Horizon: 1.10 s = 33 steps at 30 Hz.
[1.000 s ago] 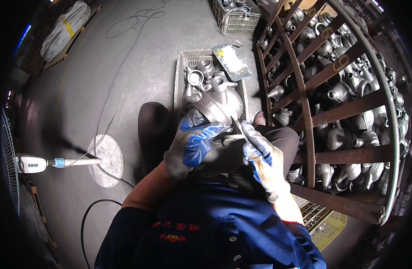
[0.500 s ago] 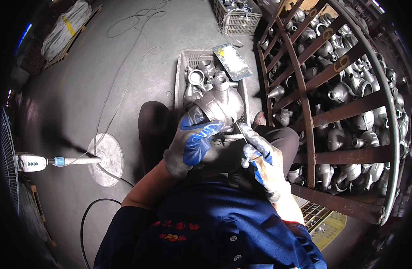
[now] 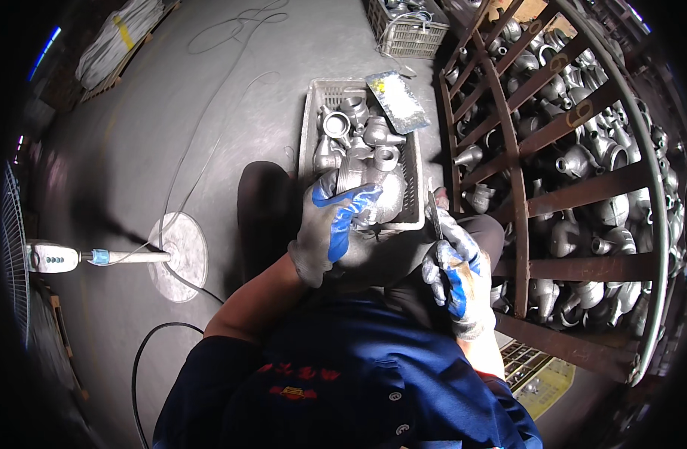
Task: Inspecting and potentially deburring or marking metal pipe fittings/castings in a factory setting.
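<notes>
My left hand (image 3: 330, 221), in a grey glove with blue coating, grips a large silver pipe fitting (image 3: 388, 196) with a threaded collar and a round outlet facing up. The fitting is low over the near end of a grey plastic crate (image 3: 307, 135); whether it rests on the parts inside is hidden. Several smaller metal fittings (image 3: 336, 126) lie in that crate. My right hand (image 3: 457, 273), gloved the same way, is closed round a thin metal tool (image 3: 433, 206) pointing away from me, apart from the fitting. The tool's exact kind cannot be made out.
A spattered flat board (image 3: 398, 101) lies across the crate's far right corner. To the right stands a rusty metal cage (image 3: 519, 224) full of fittings. Another crate (image 3: 414, 37) is at the back. On the left are a floor fan (image 3: 55, 257) and loose cables (image 3: 201, 150).
My left hand has lowered and turned the fitting toward the crate. My right hand has drawn the tool away from the fitting, to the right.
</notes>
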Motion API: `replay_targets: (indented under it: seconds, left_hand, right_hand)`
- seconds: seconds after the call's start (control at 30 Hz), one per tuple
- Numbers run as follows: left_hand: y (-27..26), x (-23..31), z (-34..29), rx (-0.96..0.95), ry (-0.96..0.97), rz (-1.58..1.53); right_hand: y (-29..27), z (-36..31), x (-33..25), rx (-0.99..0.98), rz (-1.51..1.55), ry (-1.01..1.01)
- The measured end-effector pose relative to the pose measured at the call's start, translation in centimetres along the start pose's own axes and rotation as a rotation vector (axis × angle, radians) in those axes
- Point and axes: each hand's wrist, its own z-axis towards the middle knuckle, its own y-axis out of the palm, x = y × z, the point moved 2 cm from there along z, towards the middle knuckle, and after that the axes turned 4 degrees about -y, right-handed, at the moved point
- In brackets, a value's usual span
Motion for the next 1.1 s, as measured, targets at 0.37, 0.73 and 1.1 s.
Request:
replay_targets:
  seconds: [0.37,0.73,1.1]
  left_hand:
    - [0.1,0.1,0.1,-0.055,-0.057,0.034]
    - [1.8,0.8,-0.3,-0.083,-0.061,0.119]
    - [1.7,-0.1,-0.2,-0.012,-0.052,0.081]
  right_hand:
    - [-0.4,0.3,0.9,-0.053,-0.152,-0.009]
    - [0.3,1.0,1.4,-0.02,-0.552,-0.302]
    - [1.4,1.3,0.6,-0.005,-0.923,-0.54]
